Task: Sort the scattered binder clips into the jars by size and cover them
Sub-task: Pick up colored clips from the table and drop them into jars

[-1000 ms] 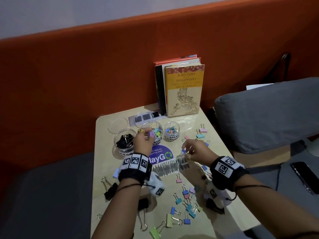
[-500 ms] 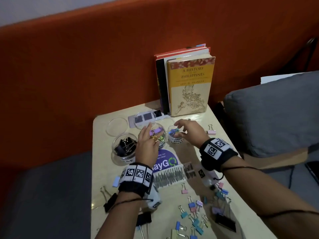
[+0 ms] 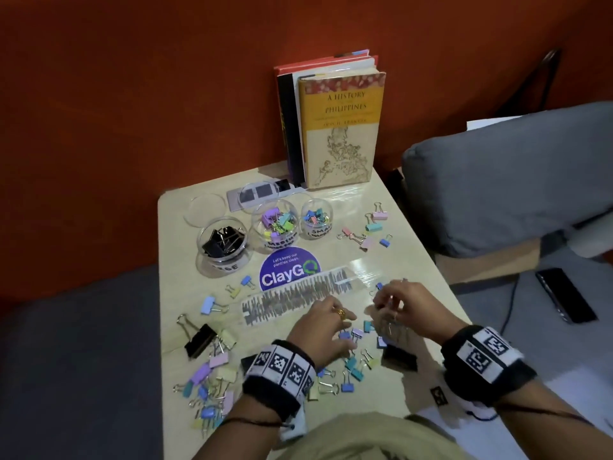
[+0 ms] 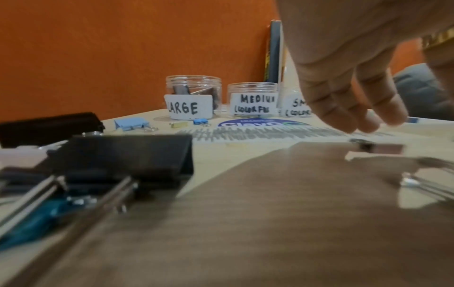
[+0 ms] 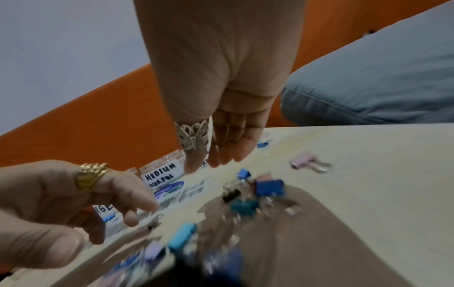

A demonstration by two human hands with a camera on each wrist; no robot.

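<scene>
The left hand (image 3: 326,330) is held low over the table (image 3: 411,260), fingers loosely spread and pointing down at small coloured binder clips (image 3: 351,335); nothing is seen gripped in it. The right hand (image 3: 403,305) hangs just beside it, fingers relaxed and extended downward above the same cluster; whether a clip is touched cannot be told. Three uncovered jars are lined up farther back: the large jar (image 3: 221,242) with black clips, the medium jar (image 3: 277,225), the small jar (image 3: 315,219).
</scene>
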